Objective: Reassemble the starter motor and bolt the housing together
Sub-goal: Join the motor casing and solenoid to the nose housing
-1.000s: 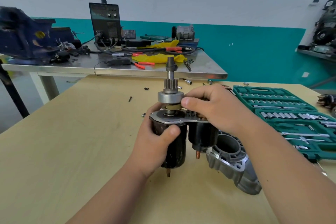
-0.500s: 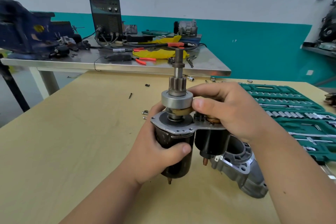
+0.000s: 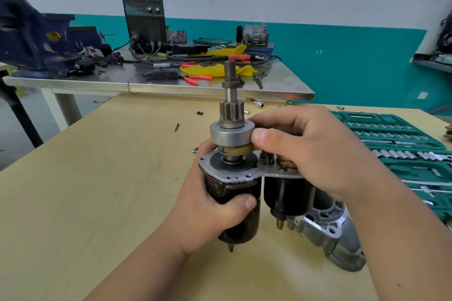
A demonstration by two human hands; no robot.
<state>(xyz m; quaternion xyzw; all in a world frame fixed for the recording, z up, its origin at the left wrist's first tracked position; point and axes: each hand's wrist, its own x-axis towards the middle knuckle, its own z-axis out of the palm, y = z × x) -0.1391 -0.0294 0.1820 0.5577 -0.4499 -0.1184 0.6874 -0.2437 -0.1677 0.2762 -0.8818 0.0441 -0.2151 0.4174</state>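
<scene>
While the left hand (image 3: 210,212) wraps the black barrel of the starter motor (image 3: 247,225), thumb across its front, the unit is held upright in mid-frame over the wooden table (image 3: 97,190). Its shaft (image 3: 230,80) points straight toward the top of the picture. The pinion (image 3: 231,115) and the grey clutch drum (image 3: 227,138) are stacked on the shaft above the flat end plate (image 3: 234,176). The right hand (image 3: 310,154) is on the right side of the unit. Its thumb presses the drum's rim and its fingers curl round behind, so it pinches the drum. Its palm covers the top of the solenoid (image 3: 286,195), which hangs beside the barrel.

The nose housing (image 3: 337,237) lies on its side on the table at lower right, below the solenoid and under the right wrist, with neither hand gripping it. The coming move turns on this. The housing has to pass over the shaft's upper end and slide down that vertical axis to meet the plate, yet it lies lower than the plate and is tipped sideways. Its mouth seems to face up and left, though the hand hides most of it. Being nearer, the right hand would likely let go of the drum, lift the housing and turn its mouth down over the pinion. A green socket set (image 3: 401,144) lies open at the right edge.
</scene>
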